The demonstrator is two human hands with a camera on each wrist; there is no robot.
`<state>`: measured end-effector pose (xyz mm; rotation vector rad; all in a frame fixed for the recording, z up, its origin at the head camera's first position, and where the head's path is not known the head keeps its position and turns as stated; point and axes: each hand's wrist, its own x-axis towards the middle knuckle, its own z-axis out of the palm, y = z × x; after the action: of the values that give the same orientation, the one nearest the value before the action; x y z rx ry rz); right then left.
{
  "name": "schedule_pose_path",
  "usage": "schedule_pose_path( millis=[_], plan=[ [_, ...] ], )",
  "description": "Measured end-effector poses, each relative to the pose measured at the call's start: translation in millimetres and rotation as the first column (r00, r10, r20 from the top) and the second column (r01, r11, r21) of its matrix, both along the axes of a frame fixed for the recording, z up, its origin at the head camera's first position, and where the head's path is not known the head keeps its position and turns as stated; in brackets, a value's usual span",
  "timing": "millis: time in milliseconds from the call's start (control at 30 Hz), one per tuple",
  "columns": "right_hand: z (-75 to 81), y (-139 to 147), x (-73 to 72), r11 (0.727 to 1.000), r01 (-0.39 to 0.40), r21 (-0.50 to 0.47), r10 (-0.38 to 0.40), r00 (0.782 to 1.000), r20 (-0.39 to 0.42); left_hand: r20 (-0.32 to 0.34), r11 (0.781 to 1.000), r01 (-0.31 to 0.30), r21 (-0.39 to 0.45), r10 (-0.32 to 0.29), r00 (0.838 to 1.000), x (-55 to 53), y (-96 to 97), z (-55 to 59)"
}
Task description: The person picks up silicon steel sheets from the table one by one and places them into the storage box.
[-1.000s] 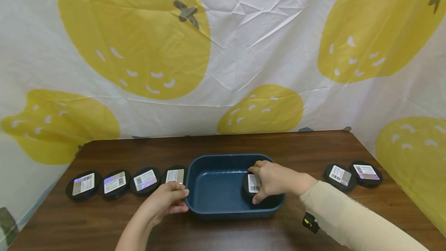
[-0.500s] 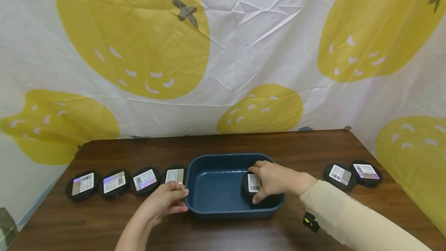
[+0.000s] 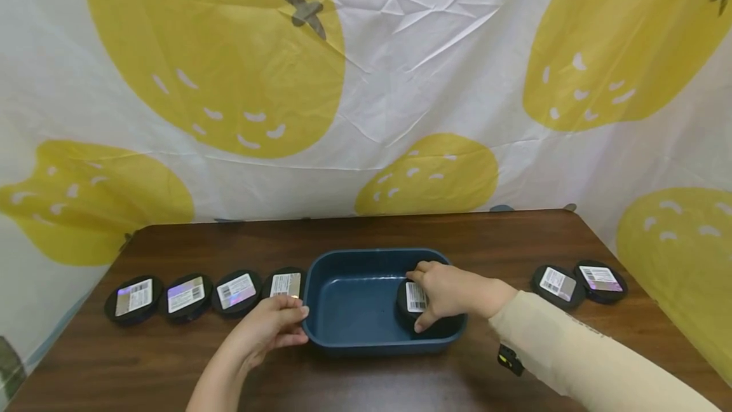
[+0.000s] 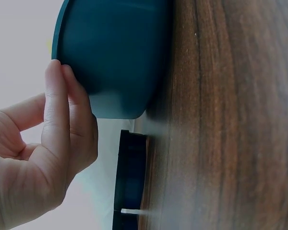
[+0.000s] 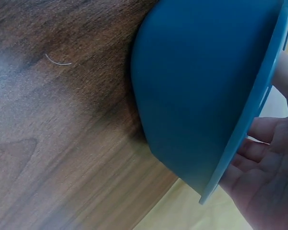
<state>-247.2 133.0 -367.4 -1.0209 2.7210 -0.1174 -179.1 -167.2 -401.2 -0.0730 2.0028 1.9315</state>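
A blue rectangular plastic tub stands on the table in the head view. My left hand holds its left rim, fingertips against the edge; in the left wrist view the fingers touch the rim from outside. Inside the tub's right end lies a round flat black case with a white barcode label. My right hand grips this case from above, thumb on the near side and fingers on the far side. From the right wrist, the tub wall hides the case, and the fingers reach over the rim.
Several similar black cases, one of them a labelled case, form a row left of the tub. The nearest case sits right beside its wall. Two more cases lie at the right. A lemon-print cloth hangs behind the wooden table.
Both hands, the tub and the cases keep their places. Only the head view has shifted very slightly.
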Motion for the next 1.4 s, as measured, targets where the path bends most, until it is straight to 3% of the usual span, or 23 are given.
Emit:
schedule_pose_path(
  millis=[600,900,1233,1400],
  plan=[
    [-3.0,6,6.6,0.999,-0.005,-0.041,0.004,0.999,-0.037,-0.001,1.0,-0.006,0.0,0.006,1.0,-0.9,0.2,-0.7],
    [-1.9,8,7.4,0.999,-0.004,-0.046,0.003,1.0,-0.024,-0.008,0.999,0.019,0.042,-0.019,1.0,-3.8,-3.8,-8.7],
    [-0.8,11,8.9,0.998,0.017,-0.058,-0.015,1.0,0.027,0.002,1.0,-0.003,0.009,0.003,1.0,0.2,0.8,0.4],
    [-1.2,14,8.4,0.997,-0.025,-0.075,0.026,1.0,0.011,0.003,1.0,-0.002,0.009,0.002,1.0,0.3,0.7,1.2]
  ],
)
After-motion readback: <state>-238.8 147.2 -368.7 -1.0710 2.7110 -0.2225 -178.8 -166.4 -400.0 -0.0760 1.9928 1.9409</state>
